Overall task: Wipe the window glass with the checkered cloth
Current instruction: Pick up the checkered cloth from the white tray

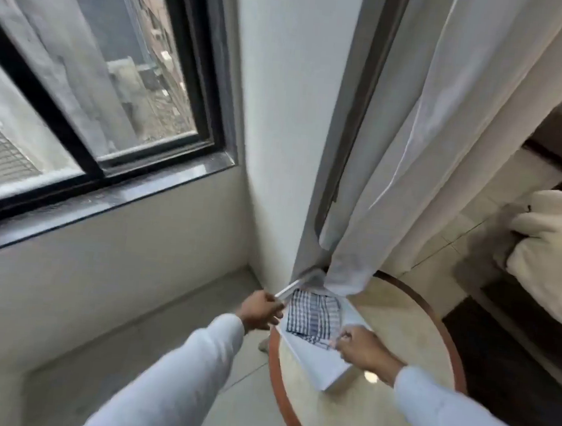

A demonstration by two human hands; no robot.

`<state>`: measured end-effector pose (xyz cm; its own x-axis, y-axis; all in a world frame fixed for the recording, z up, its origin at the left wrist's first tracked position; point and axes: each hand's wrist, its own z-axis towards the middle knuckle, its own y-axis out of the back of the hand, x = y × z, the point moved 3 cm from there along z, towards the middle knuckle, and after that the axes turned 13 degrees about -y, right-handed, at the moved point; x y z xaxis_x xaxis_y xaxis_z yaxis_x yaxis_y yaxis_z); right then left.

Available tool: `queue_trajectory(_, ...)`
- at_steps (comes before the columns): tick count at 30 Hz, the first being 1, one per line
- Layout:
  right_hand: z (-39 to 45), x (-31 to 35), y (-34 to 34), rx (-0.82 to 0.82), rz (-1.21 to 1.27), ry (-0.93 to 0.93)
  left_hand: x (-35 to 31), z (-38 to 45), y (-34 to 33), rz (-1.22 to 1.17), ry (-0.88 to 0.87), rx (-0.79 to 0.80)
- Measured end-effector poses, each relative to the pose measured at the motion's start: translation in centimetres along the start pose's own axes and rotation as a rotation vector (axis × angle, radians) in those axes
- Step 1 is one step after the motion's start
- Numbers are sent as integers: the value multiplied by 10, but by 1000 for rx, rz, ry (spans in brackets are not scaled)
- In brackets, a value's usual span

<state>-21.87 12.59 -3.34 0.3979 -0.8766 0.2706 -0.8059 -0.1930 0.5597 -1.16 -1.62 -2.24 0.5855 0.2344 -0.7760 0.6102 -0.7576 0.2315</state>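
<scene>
The checkered cloth (313, 317), blue and white, lies folded inside a shallow white box (323, 369) on a round table. My left hand (262, 313) grips the box's raised white flap (288, 290) at its far left corner. My right hand (364, 349) is at the cloth's near right corner, with the fingertips pinched on its edge. The window glass (116, 62) is up at the left in a black frame (196, 79), well away from both hands. A curtain hem hides the far end of the box.
The round table (399, 325) has a pale top and a red-brown rim. Grey-white curtains (432, 141) hang down onto its far edge. A dark sill (103, 204) runs under the window. A bed with a cream blanket (555, 250) stands at the right.
</scene>
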Motion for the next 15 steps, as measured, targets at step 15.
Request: queue_trajectory(15,257,-32,-98,-404,312,-254,129,238,-106,293,106,-287)
